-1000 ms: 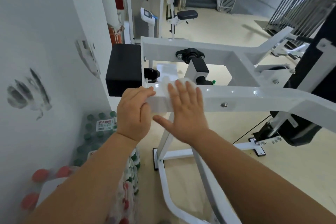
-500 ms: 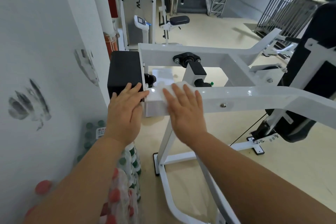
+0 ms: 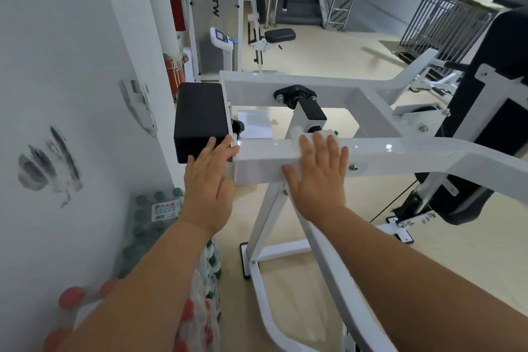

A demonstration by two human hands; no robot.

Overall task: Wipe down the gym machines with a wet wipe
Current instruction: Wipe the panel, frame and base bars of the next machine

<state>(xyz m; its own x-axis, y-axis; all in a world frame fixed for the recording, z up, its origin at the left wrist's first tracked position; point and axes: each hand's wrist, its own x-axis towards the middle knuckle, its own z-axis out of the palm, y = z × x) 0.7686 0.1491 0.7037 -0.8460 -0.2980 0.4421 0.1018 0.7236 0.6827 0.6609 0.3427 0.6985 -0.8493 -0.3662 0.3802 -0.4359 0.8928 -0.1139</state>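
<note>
A white gym machine frame [image 3: 400, 154] runs across the middle, with a black pad [image 3: 200, 120] at its left end. My right hand [image 3: 317, 177] lies flat on the near bar, fingers straight, pressing a white wet wipe [image 3: 328, 133] that shows past the fingertips. My left hand [image 3: 210, 180] rests open against the bar's left end, its fingertips touching the black pad's corner.
A white wall [image 3: 57, 94] with dark smudges is close on the left. Packs of bottled water [image 3: 148, 220] sit on the floor below my left arm. Other machines [image 3: 271, 34], stairs and a metal rack [image 3: 445, 26] stand further back. The machine's base frame [image 3: 265, 280] is underfoot.
My right hand with the wipe has slid right along the bar. My left hand uncurled from the bar's end and now lies flat against it and the pad.
</note>
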